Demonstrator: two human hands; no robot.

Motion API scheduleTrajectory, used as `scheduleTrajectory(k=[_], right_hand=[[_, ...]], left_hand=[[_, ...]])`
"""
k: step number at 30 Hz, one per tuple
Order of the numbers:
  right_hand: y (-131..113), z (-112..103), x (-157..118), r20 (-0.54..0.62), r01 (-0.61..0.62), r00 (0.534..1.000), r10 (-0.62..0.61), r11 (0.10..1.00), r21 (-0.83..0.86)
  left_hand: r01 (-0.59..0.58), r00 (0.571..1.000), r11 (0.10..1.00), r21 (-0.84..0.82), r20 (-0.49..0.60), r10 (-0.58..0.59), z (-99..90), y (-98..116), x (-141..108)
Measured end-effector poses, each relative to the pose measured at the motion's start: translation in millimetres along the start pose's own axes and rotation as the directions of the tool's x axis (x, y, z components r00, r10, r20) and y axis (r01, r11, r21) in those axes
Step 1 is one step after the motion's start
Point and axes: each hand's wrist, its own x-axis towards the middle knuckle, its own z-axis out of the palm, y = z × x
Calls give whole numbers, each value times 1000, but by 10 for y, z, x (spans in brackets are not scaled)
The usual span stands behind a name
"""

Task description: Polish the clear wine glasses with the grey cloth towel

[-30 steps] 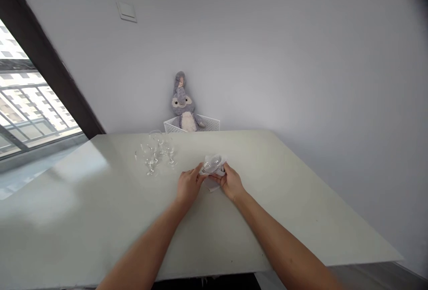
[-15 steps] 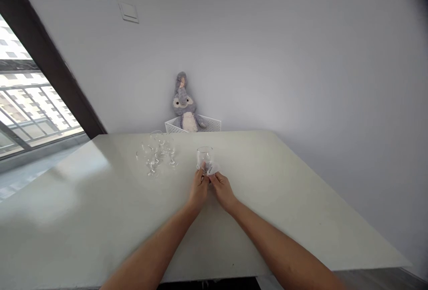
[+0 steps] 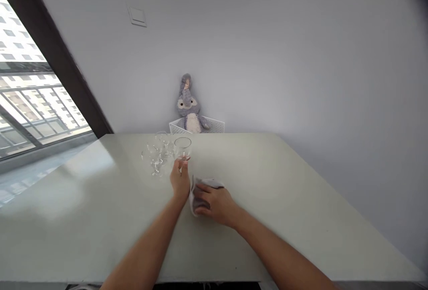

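The glass (image 3: 182, 148) is gripped in the left hand (image 3: 180, 179), bowl just above the fingers, mouth up, long axis near-vertical; a cloth (image 3: 211, 182) is covered by the right hand's (image 3: 217, 203) spread fingers, grip unclear.

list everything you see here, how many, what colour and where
held glass: one, clear, in the left hand
other glasses: several, overlapping, exact count unclear, clear, far left part of the table
cloth: one, greyish white, under the right hand
table: one, pale, across the foreground
plush toy: one, grey and cream, in the basket
basket: one, white, behind the table
switch plate: one, white, upper left on the wall
wall: pale grey, behind
frame: one, dark brown, left
railing: one, grey, outside
hands: two, bare, mid-table
forearms: two, bare, lower middle
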Motion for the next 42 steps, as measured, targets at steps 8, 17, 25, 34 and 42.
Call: scheduleTrajectory(k=[8, 17, 25, 34, 42], right_hand=[[122, -83, 50, -201, -248, 867, 456, 745, 620], [533, -105, 216, -271, -443, 655, 705, 649, 619], [1957, -911, 188, -412, -631, 289, 864, 495, 597], [2573, -1167, 101, -445, -756, 87, 891, 351, 553], [2368, -1150, 115, -457, -724, 125, 881, 396, 565]], left_hand=[[-194, 950, 977, 88, 266, 165, 117, -31, -254], [-389, 846, 918, 77, 425, 323, 293, -20, -458], [-7, 907, 988, 152, 417, -58, 365, -249, -368], [120, 972, 992, -36, 207, -110, 292, -158, -347], [174, 981, 982, -75, 98, -166, 275, -139, -358]])
